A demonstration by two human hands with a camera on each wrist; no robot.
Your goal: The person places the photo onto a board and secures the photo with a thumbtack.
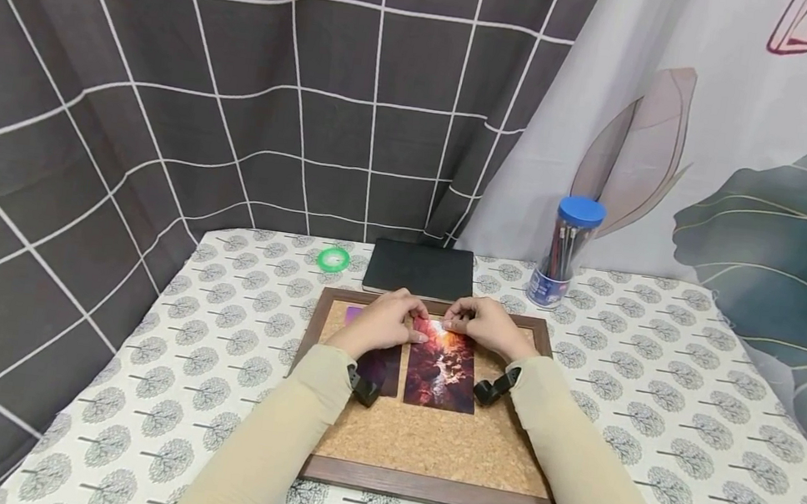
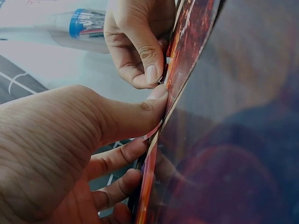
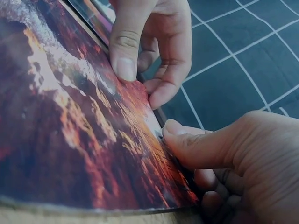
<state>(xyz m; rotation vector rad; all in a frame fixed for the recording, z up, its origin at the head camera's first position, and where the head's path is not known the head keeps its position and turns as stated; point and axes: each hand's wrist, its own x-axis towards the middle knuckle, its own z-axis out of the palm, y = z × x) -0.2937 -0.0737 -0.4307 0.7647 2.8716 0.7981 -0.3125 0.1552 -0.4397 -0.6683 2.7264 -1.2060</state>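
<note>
In the head view a red and orange photo print (image 1: 441, 374) lies upright on a wood-framed cork board (image 1: 387, 443). My left hand (image 1: 387, 321) pinches the print's top left corner; in the right wrist view its thumb (image 3: 126, 67) lies on the glossy face. My right hand (image 1: 488, 325) is at the same top edge, just right of the left. Its thumb and fingertips close around a small, thin, dark pin-like thing (image 3: 160, 136), mostly hidden by the thumb. Beside the red print, partly under my left wrist, is a purple print (image 1: 389, 372).
Behind the board lies a black flat pad (image 1: 420, 269), with a green tape roll (image 1: 333, 258) to its left. A clear tub of pencils (image 1: 562, 250) with a blue lid stands at the back right. Tree-patterned cloth (image 1: 208, 363) covers the table; curtains hang behind.
</note>
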